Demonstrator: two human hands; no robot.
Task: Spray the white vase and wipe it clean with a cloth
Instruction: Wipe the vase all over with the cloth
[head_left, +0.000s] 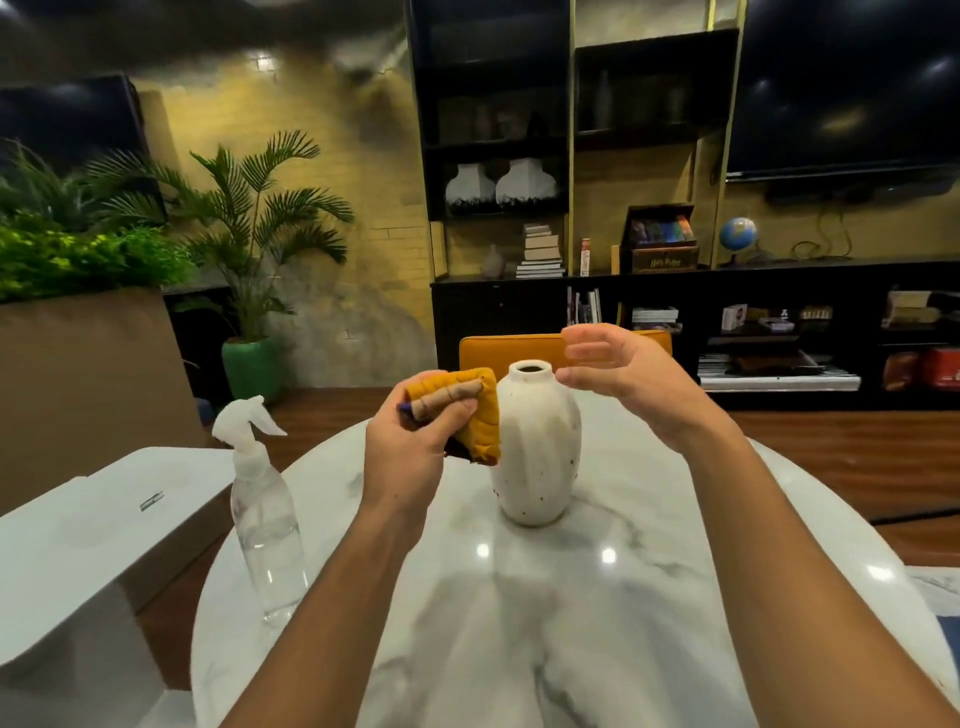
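Observation:
A white speckled vase (537, 447) stands upright in the middle of the round marble table (597, 613). My left hand (415, 441) grips a folded yellow cloth (480, 415) just left of the vase's shoulder; the cloth's edge is at the vase's side. My right hand (618, 374) hovers to the right of the vase's neck with fingers spread and relaxed, holding nothing and apart from the vase. A clear spray bottle (265, 519) with a white trigger head stands upright at the table's left edge.
A white box-like surface (93, 540) lies to the left, below the table. An orange chair back (514, 351) stands behind the table. Dark shelves with books and vases line the far wall; potted plants stand at the left.

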